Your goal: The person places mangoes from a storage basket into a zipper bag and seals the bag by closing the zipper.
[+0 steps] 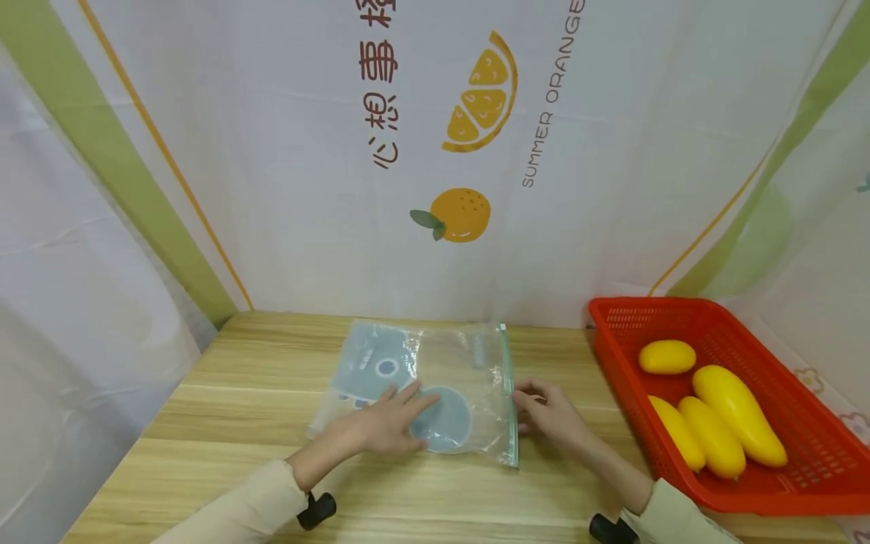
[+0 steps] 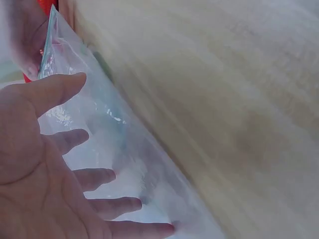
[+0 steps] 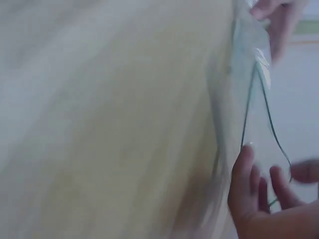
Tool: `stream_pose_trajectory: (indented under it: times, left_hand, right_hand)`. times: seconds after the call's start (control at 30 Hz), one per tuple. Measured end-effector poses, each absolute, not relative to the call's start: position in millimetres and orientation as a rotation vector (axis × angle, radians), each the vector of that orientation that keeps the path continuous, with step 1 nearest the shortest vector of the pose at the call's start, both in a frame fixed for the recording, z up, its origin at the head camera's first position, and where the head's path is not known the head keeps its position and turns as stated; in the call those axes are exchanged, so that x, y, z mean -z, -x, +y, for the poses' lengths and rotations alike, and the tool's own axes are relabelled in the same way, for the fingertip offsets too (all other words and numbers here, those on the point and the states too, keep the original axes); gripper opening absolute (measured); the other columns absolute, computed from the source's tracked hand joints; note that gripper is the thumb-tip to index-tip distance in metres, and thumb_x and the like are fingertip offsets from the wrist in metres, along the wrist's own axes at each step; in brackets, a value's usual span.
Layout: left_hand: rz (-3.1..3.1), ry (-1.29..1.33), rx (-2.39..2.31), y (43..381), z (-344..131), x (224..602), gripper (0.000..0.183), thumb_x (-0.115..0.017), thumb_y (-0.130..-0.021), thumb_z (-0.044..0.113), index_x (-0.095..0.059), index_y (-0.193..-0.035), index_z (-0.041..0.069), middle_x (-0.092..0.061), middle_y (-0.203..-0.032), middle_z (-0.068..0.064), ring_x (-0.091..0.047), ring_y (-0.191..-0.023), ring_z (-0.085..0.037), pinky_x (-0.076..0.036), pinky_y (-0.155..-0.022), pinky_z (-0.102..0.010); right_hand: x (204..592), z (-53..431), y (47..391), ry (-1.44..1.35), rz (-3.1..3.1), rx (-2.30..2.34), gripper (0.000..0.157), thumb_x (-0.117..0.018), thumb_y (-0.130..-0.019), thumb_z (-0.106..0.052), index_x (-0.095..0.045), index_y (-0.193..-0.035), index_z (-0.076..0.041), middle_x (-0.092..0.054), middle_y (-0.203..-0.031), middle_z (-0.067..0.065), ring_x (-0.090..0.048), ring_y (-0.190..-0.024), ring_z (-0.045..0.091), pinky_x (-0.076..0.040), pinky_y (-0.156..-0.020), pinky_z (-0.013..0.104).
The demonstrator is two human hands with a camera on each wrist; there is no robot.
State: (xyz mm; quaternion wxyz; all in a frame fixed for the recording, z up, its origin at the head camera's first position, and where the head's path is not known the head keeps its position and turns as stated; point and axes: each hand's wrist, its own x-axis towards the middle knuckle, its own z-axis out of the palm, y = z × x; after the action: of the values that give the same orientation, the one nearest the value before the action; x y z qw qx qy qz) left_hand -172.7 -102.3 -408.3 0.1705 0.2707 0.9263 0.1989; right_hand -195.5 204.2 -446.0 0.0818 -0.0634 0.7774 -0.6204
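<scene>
A clear zip bag (image 1: 489, 408) with pale blue printed shapes lies flat on the wooden table, its green zip edge (image 1: 510, 393) to the right. My left hand (image 1: 394, 423) rests on its middle, fingers spread. In the left wrist view the left palm and fingers (image 2: 57, 92) show over the plastic. My right hand (image 1: 550, 412) is at the zip edge with curled fingers and holds the rim. The right wrist view shows the bag's mouth (image 3: 254, 99) parted, its two green lips spread apart beside the right fingers (image 3: 242, 164).
A red plastic basket (image 1: 612, 378) stands on the right of the table, with several yellow mango-like fruits (image 1: 741, 415) inside. A white curtain (image 1: 306, 189) with orange prints hangs behind the table (image 1: 224, 423).
</scene>
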Motion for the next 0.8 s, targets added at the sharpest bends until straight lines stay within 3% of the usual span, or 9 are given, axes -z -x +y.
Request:
stream_pose_trajectory:
  times: [0.2,0.43,0.63,0.8]
  left_hand:
    - [2.627,-0.709,-0.596,171.1,-105.1,411.7,0.071,-0.073,-0.094,0.035,-0.041,-0.156,0.016,-0.022,-0.162,-0.026,-0.021,-0.138,-0.063,-0.031,-0.098,-0.082]
    - [2.714,-0.696,-0.718,170.0,-75.4,414.8,0.075,-0.071,-0.095,0.043,-0.041,-0.154,0.007,-0.028,-0.158,-0.029,-0.028,-0.137,-0.060,-0.033,-0.100,-0.079]
    - [2.808,-0.722,-0.890,175.2,-27.0,419.1,0.081,-0.071,-0.091,0.050,-0.042,-0.151,0.005,-0.039,-0.152,-0.025,-0.037,-0.138,-0.048,-0.038,-0.107,-0.066]
    - [2.879,-0.692,-0.905,177.2,-1.7,419.5,0.086,-0.074,-0.089,0.052,-0.041,-0.151,0.002,-0.043,-0.150,-0.020,-0.042,-0.135,-0.042,-0.043,-0.106,-0.059]
  right_hand:
    - [443.8,194.8,215.0,-0.078,2.264,1.953,0.024,-0.055,-0.099,0.004,-0.057,-0.120,0.014,-0.061,-0.107,0.021,-0.063,-0.086,0.021,-0.062,-0.074,0.036]
    - [447.9,194.7,231.6,-0.013,2.157,1.918,0.037,-0.060,-0.095,0.005,-0.045,-0.127,0.016,-0.067,-0.105,0.021,-0.065,-0.081,0.021,-0.060,-0.071,0.032]
    - [452.6,194.8,233.0,-0.005,2.157,1.848,0.041,-0.060,-0.094,0.005,-0.042,-0.130,0.015,-0.068,-0.093,0.018,-0.065,-0.073,0.021,-0.059,-0.064,0.032]
    - [454.3,194.8,229.5,0.043,2.235,1.771,0.041,-0.063,-0.096,0.004,-0.044,-0.131,0.014,-0.068,-0.091,0.018,-0.067,-0.076,0.023,-0.061,-0.065,0.033]
